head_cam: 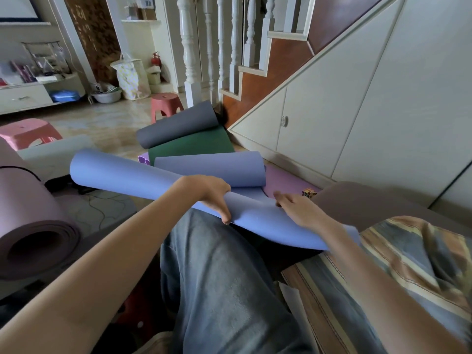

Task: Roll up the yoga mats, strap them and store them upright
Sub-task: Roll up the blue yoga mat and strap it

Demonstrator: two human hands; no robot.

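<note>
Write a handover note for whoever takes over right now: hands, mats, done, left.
Left hand: grips the blue mat roll lying across the lap.
Right hand: rests on the same roll near its other end, fingers fairly straight.
Grey mat, green mat and a second blue mat lie loosely curled on the floor by the stairs; a pink mat is rolled at left.
Done: blue roll mostly formed.
Left: no strap visible, nothing stored upright.

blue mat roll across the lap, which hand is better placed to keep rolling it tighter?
Left, probably. The left hand already grips round the blue mat roll mid-length, thumb underneath. The right hand only rests flat on its near end.
</note>
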